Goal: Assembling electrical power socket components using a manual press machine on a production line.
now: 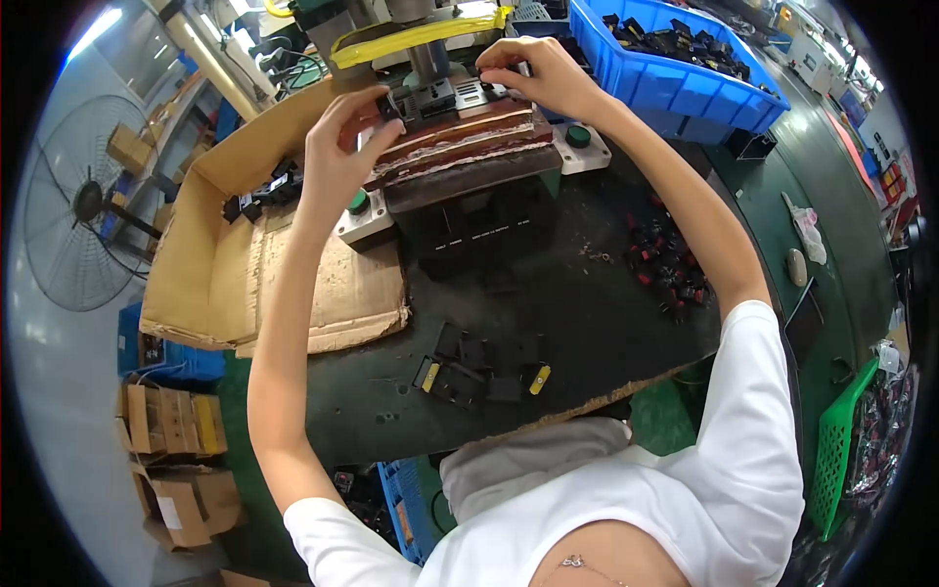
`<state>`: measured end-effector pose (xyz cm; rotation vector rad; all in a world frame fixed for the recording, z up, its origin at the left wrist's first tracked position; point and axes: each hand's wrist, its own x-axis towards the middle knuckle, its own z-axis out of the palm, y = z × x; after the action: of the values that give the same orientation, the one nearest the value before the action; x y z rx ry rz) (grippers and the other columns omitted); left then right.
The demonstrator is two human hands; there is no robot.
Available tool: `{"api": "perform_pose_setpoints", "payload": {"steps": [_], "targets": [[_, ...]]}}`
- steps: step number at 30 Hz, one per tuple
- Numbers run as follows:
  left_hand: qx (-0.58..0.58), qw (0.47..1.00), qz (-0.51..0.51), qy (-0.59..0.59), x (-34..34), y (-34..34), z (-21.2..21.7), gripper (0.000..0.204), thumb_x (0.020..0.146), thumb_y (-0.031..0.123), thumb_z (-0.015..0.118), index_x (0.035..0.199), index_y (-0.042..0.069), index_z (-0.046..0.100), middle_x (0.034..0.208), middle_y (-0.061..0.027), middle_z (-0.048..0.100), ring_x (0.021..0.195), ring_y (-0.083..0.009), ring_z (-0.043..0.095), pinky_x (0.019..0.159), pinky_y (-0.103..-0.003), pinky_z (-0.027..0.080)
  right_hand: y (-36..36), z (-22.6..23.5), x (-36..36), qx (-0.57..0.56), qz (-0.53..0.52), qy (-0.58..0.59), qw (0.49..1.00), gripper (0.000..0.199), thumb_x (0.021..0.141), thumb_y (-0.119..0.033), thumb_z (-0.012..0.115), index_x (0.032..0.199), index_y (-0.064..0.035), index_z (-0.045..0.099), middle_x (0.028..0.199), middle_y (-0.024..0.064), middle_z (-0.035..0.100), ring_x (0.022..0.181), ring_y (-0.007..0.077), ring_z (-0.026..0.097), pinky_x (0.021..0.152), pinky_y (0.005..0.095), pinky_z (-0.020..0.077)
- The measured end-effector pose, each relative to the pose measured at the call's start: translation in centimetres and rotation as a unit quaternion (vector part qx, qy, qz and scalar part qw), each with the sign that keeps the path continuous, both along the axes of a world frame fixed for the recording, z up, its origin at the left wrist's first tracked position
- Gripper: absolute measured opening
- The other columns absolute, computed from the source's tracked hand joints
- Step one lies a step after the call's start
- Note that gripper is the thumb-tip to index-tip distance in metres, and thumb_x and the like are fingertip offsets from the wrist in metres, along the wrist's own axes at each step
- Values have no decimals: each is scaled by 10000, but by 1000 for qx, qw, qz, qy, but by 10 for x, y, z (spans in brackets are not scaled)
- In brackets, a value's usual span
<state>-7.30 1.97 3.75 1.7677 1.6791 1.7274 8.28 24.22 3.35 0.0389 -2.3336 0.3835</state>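
Between the thumb and fingers of my left hand (344, 137) is a small black plastic part (390, 108), held at the left end of the metal fixture (442, 99) on the press. At the fixture's right end, my right hand (550, 76) has its fingers curled and pinched; what they hold is too small and dark to make out. A yellow-wrapped bar (421, 39) crosses above the fixture. Below it is a brown layered block (460, 142) with ragged pale edges. Green buttons (578, 136) sit on light-coloured boxes on both sides of the machine.
Several black pieces, some with yellow labels (539, 380), lie near the table's front edge. An open cardboard box (215, 235) with black parts stands left. Red-and-black parts (670, 259) are heaped right. Behind them is a blue bin (685, 93) of black parts. A green basket (834, 440) stands far right.
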Motion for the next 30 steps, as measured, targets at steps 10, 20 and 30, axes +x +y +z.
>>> {"api": "perform_pose_setpoints", "payload": {"steps": [10,20,30], "targets": [[-34,997,3,76,-47,36,-7,198,759,-15,655,946,-5,589,866,-62,632,850,-107,597,794,-238,490,-1,5,-5,42,9,-34,998,139,803,-164,631,840,-33,604,792,64,629,744,213,558,685,319,431],[-81,989,-37,115,-56,36,3,194,751,8,671,932,-13,606,892,-51,640,826,-96,590,779,-234,486,-5,6,-3,101,-18,-28,994,142,810,-185,628,857,-54,602,843,48,631,823,222,544,748,328,436],[10,974,55,221,-49,15,1,142,806,94,625,929,24,632,876,-47,636,737,-122,570,654,-242,462,4,6,-3,116,0,-21,993,175,797,-238,635,876,-82,636,753,67,596,786,231,535,767,353,438]]}}
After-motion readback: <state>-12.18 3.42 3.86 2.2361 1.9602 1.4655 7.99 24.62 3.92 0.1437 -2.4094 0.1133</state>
